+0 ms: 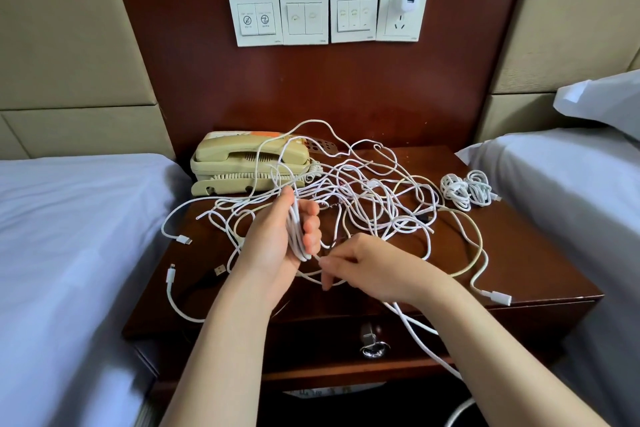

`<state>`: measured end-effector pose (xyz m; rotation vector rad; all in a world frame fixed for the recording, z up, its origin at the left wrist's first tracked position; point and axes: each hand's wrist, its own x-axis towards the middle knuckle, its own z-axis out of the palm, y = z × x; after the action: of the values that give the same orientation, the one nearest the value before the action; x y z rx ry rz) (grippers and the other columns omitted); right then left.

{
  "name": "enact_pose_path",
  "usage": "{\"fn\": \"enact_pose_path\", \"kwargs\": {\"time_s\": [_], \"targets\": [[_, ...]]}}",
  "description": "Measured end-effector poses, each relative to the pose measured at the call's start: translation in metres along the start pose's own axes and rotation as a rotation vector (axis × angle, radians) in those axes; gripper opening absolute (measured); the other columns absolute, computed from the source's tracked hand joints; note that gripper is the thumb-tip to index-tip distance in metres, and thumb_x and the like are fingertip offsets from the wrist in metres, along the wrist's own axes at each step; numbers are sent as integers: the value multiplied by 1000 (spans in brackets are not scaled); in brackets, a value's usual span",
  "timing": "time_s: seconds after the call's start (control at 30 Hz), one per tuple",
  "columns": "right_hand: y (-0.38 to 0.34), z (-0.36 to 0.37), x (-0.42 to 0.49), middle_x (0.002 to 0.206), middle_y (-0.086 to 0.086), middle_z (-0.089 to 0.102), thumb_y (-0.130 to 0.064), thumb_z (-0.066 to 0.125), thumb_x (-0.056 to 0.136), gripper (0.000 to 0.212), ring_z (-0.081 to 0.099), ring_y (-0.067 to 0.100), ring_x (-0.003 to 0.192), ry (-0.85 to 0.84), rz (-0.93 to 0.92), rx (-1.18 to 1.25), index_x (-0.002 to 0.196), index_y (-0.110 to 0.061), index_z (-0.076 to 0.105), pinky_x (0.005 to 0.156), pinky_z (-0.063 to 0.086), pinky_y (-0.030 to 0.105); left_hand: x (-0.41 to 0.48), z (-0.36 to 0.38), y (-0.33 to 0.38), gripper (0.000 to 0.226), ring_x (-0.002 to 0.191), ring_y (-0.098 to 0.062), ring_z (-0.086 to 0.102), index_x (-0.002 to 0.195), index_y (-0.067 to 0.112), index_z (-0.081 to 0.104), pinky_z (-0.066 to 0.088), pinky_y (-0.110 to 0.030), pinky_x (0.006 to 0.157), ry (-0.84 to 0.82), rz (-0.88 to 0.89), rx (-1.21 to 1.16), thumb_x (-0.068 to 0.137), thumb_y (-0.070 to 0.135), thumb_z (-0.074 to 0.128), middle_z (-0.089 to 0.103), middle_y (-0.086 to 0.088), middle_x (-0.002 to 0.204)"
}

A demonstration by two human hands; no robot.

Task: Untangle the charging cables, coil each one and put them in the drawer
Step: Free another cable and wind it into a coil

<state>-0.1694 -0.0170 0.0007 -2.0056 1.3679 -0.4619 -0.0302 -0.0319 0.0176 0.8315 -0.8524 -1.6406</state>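
Nightstand (540, 253) before you, between left bed (69, 218) and right bed (571, 184).
On it: telephone (242, 159) back left, tangled cables (374, 191) across the middle, coiled cables (467, 189) far right; drawer (318, 336) below.

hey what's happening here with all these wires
A person is coiling charging cables at a nightstand between two beds. The left hand holds loops of a white cable, and the right hand pinches its loose strand beside the loops. Most of the cables lie in a tangle on the nightstand, next to a telephone. Two coiled bundles sit at the right rear. The drawer below looks closed.
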Motion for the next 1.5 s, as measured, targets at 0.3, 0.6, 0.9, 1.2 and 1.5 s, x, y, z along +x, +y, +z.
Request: {"fn": "enact_pose_path", "kwargs": {"time_s": [0.3, 0.6, 0.9, 1.2, 1.5], "targets": [[-23, 0, -12, 58, -9, 53, -24, 52, 96, 24, 48, 6, 57, -3, -198, -154, 89, -13, 72, 55, 34, 16, 6, 2, -6, 50, 32, -10, 43, 67, 3, 53, 36, -15, 35, 207, 139, 170, 102, 31, 32, 48, 1, 39], [-22, -17, -10, 62, 6, 63, -14, 58, 92, 17, 55, 11, 54, 306, -322, 101, 76, -9, 65, 55, 43, 21, 6, 5, -12, 46, 42, -13, 55, 72, 5, 58, 46, -22, 46, 137, 97, 423, 101, 33, 36, 58, -1, 46], [-5, -21, -2, 49, 10, 61, -12, 66, 88, 20, 61, 21, 45, 330, -278, 406, 72, -6, 54, 54, 46, 31, -4, 15, -14, 62, 35, -16, 45, 96, -5, 60, 36, -18, 37, -188, -92, 373, 100, 44, 22, 50, -9, 48], [2, -28, 0, 56, 16, 56, -28, 70, 74, 33, 53, 20, 46, 292, -277, 526, 73, 0, 52, 54, 44, 26, -12, 10, -8, 68, 35, -13, 40, 69, 2, 54, 33, -20, 38, -373, -172, 461, 89, 60, 24, 46, -7, 48], [9, -25, 2, 50, -12, 46, -19, 55, 90, 24, 40, -1, 42, 282, -270, 570, 75, 0, 54, 44, 34, 9, -19, 9, -4, 52, 32, -7, 32, 62, 6, 52, 26, -17, 36, -490, -172, 421, 86, 51, 38, 38, 1, 42]]}}
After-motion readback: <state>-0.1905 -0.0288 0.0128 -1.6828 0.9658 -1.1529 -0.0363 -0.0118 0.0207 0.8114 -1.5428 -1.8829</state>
